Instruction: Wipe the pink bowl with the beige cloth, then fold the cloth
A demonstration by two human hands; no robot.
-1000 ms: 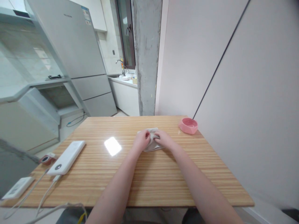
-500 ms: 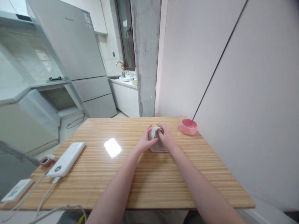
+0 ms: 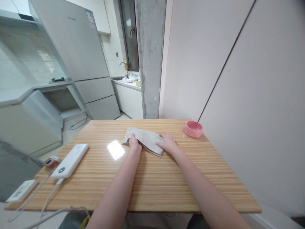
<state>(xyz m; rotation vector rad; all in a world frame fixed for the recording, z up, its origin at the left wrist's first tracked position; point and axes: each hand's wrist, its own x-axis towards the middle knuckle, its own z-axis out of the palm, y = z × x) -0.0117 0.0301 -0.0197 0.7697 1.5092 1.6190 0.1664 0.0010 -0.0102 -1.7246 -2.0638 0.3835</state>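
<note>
A beige folded cloth (image 3: 147,139) lies spread on the wooden table (image 3: 154,178), towards its far middle. My left hand (image 3: 134,143) pinches the cloth's left part, close to its left end. My right hand (image 3: 168,143) rests on the cloth's right end, fingers curled over its edge. Both forearms reach in from the near edge of the table.
A pink bowl (image 3: 193,128) sits at the table's far right corner by the wall. A white power bank (image 3: 70,160) with cables, a small red object (image 3: 49,162) and a white card (image 3: 21,190) lie at the left. A fridge (image 3: 78,54) and concrete pillar (image 3: 150,57) stand beyond.
The cloth was bunched between both hands; my left hand has drawn its left part out to the left, so it now lies longer and flatter.
</note>
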